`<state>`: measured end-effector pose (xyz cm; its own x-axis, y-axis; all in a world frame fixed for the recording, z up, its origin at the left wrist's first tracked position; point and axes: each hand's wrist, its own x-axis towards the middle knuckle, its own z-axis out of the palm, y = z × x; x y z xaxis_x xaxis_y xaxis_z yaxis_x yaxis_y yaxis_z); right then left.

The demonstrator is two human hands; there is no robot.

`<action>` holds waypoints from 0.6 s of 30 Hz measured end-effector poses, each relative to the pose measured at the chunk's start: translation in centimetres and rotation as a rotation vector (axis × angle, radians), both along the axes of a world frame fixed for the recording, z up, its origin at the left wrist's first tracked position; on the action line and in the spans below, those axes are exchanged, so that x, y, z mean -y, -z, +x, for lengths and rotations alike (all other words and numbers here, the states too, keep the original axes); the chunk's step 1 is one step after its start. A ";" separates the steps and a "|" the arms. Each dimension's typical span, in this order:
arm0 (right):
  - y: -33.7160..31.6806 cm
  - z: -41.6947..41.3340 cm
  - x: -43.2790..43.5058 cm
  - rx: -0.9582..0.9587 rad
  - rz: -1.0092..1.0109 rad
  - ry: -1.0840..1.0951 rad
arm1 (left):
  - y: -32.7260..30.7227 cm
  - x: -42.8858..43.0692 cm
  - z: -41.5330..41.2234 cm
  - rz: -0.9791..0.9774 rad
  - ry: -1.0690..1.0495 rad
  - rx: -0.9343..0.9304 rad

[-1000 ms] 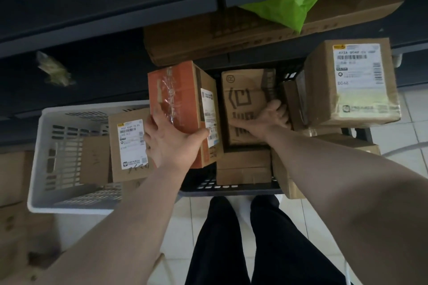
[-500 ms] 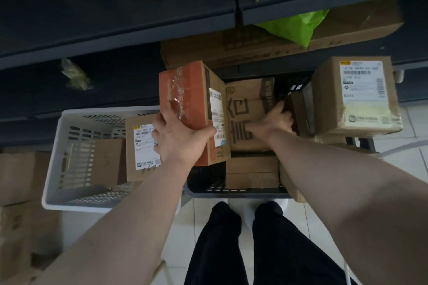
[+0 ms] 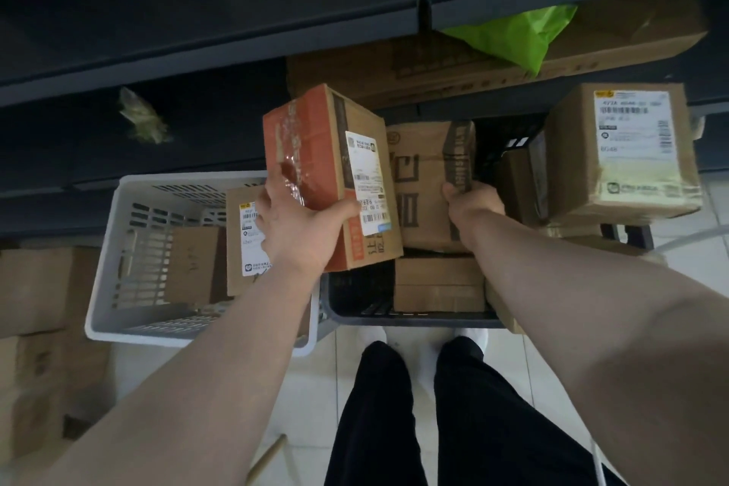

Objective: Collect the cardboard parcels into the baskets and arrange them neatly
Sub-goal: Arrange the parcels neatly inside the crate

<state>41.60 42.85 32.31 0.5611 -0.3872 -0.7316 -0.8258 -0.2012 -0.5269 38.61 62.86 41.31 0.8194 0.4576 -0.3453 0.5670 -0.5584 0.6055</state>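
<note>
Left hand [image 3: 300, 225] grips orange parcel [image 3: 311, 146]; right hand [image 3: 473, 201] seemingly grips brown parcel [image 3: 422, 178].

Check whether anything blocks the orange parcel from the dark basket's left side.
Nothing visible does. The orange parcel, in the left hand, hangs over the bare left side of the dark basket; the printed brown parcel, in the right hand, stands beside it.

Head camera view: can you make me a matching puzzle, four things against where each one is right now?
Things: 1 orange parcel; 2 green bag; 3 white basket; 4 printed brown parcel.
Places: A in the black basket, gripped by the right hand; B left of the black basket; C held up by the left hand; D on the long box on the shelf.
Pairs: 1-C; 2-D; 3-B; 4-A.
</note>
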 end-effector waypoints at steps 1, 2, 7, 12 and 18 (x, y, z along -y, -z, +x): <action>-0.8 -0.1 0.0 0.003 -0.019 -0.015 | -0.6 0.0 -0.1 0.006 -0.010 0.011; -1.7 -0.1 0.1 0.002 -0.037 -0.029 | -1.1 -0.1 -0.2 0.011 -0.021 0.023; -6.2 -0.4 0.5 0.007 -0.119 -0.045 | -4.4 -1.0 0.1 0.025 -0.041 0.101; -10.1 -3.2 -0.6 0.079 -0.193 0.096 | -7.2 -3.3 -0.7 0.110 0.026 0.116; -12.6 -9.7 -3.8 0.167 -0.104 0.306 | -9.2 -7.4 -4.7 0.177 0.180 0.111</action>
<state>31.91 46.67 44.95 0.5158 -0.6232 -0.5878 -0.7604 -0.0171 -0.6492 33.88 70.28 50.52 0.9212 0.3465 -0.1769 0.3850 -0.7465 0.5427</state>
